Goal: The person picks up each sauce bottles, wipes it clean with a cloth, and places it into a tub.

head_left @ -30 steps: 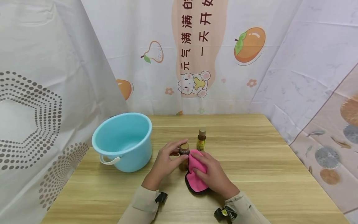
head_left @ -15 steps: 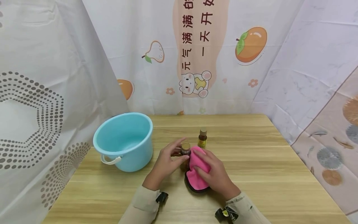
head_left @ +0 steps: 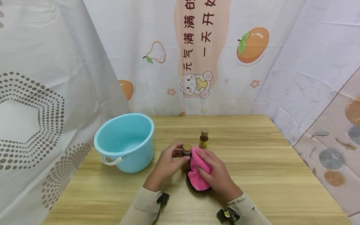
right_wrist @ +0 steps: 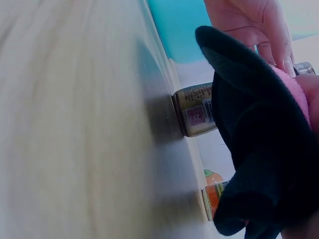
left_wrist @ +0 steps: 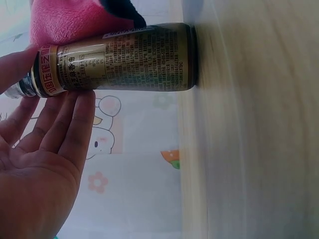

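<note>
In the head view, an upright gold-capped sesame-oil bottle point(head_left: 187, 152) is being clamped by the left hand point(head_left: 166, 161) between thumb and fingers. A pink cloth point(head_left: 198, 179), pinched in the fingers of the right hand point(head_left: 217, 173), is being pressed at its three o'clock, slightly higher than a second ago; apparently the wiping is being worked upward. A second bottle point(head_left: 203, 142) is standing at one o'clock, a blue bucket point(head_left: 139, 157) at nine. In the left wrist view, the label point(left_wrist: 124, 59) is being left exposed; in the right, it is being partly hidden by the cloth.
</note>
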Demonstrator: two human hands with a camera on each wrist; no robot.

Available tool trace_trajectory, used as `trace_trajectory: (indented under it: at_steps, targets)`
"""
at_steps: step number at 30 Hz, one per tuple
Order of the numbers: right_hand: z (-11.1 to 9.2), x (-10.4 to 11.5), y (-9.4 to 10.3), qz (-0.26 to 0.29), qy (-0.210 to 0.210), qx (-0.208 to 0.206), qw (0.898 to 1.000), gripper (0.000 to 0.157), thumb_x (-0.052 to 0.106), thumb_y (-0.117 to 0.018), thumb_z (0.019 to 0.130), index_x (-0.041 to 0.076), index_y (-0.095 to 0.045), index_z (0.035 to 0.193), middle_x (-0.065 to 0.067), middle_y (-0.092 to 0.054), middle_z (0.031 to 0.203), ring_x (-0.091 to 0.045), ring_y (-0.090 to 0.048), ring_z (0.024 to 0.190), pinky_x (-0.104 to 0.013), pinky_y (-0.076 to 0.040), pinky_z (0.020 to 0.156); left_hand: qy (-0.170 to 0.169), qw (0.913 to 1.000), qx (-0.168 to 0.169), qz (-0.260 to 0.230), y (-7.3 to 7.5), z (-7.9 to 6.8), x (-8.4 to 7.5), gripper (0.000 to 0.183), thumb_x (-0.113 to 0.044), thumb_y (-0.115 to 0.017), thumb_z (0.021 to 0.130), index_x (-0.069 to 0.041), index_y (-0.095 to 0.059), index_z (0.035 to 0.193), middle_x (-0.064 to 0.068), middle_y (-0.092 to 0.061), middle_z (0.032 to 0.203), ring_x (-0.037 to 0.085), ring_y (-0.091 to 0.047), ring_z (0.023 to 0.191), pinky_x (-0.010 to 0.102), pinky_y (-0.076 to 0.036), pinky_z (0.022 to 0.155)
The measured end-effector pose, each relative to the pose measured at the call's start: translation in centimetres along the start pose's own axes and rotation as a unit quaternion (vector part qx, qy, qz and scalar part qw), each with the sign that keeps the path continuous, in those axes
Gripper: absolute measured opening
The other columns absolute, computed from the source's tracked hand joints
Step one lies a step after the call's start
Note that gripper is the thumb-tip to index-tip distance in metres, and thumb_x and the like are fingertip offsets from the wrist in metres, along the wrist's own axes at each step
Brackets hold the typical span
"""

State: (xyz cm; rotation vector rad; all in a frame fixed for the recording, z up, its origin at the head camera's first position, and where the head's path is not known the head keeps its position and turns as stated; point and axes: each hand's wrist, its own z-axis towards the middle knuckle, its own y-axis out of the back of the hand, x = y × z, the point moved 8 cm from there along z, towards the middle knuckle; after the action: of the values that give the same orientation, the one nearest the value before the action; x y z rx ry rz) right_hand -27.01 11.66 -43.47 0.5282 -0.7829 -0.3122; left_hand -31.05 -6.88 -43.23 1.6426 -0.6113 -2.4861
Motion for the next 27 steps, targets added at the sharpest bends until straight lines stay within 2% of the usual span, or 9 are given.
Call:
trace_trajectory:
  at_steps: [5,12,18,23,27]
  targets:
    - [0.1,-0.1,-0.3,-0.006,-0.006,0.012,1.0,0.066,0.012,-0.082,0.09,0.019,-0.056,0.15,-0.006,-0.056,0.15,-0.024,-0.062,0.128,-0.04,-0.06,0.096,0.016,0.9998,0.0,-0.014,0.2,-0.1,0.3,0.045,-0.025,-0.081,0.092,-0.016,-0.063,0.133,0.007,-0.07,0.124,0.027,-0.072,0.112,0.047,-0.059,0.098]
    - [0.1,-0.3,-0.8,-0.019,-0.022,0.029,0.999,0.063,0.012,-0.082,0.09,0.016,-0.059,0.148,-0.004,-0.06,0.145,-0.019,-0.064,0.123,-0.038,-0.061,0.094,0.013,0.9997,0.005,-0.019,0.4,-0.2,0.2,0.045,-0.027,-0.08,0.093,-0.017,-0.064,0.135,0.004,-0.071,0.124,0.023,-0.072,0.111,0.039,-0.059,0.098]
    - [-0.3,-1.2,-1.3,-0.044,-0.052,0.061,0.996,0.062,0.013,-0.081,0.089,0.016,-0.06,0.147,-0.005,-0.061,0.144,-0.02,-0.065,0.12,-0.037,-0.061,0.092,0.01,0.9994,0.005,-0.034,0.2,-0.2,0.2,0.045,-0.026,-0.079,0.094,-0.016,-0.065,0.135,0.0,-0.063,0.128,0.019,-0.066,0.119,0.033,-0.059,0.097]
    - [-0.6,-1.9,-1.4,-0.063,-0.084,0.085,0.991,0.061,0.014,-0.081,0.089,0.016,-0.061,0.146,-0.006,-0.061,0.144,-0.022,-0.064,0.124,-0.041,-0.059,0.096,0.008,0.9993,0.004,-0.036,-0.1,-0.1,-0.1,0.046,-0.028,-0.079,0.094,-0.017,-0.065,0.136,0.001,-0.061,0.127,0.02,-0.064,0.118,0.04,-0.059,0.099]
    - [-0.6,-2.0,-1.6,-0.062,-0.093,0.099,0.989,0.061,0.015,-0.081,0.09,0.017,-0.06,0.147,-0.007,-0.061,0.144,-0.02,-0.064,0.122,-0.04,-0.059,0.095,0.01,0.9998,0.001,-0.019,0.0,-0.1,0.0,0.046,-0.031,-0.079,0.094,-0.021,-0.064,0.136,-0.002,-0.062,0.128,0.018,-0.065,0.117,0.041,-0.059,0.099]
